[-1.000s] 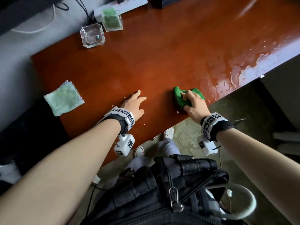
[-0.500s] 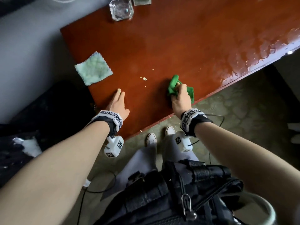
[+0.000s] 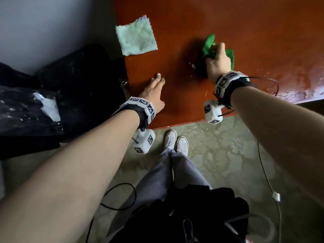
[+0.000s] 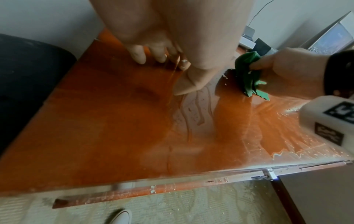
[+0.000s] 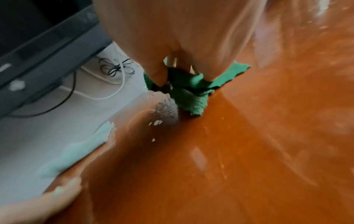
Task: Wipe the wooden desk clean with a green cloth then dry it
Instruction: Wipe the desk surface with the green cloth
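While left hand (image 3: 154,95) rests flat, right hand (image 3: 217,62), clutching bunched green cloth (image 3: 208,45), has swept leftward across worktop (image 3: 245,23); wiping continues.

Green cloth (image 3: 210,45) (bunched in right hand (image 3: 217,64)) now farther from desk edge.

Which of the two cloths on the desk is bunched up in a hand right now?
The dark green cloth, gripped by the right hand. The pale mint cloth lies flat and untouched near the desk's left edge.
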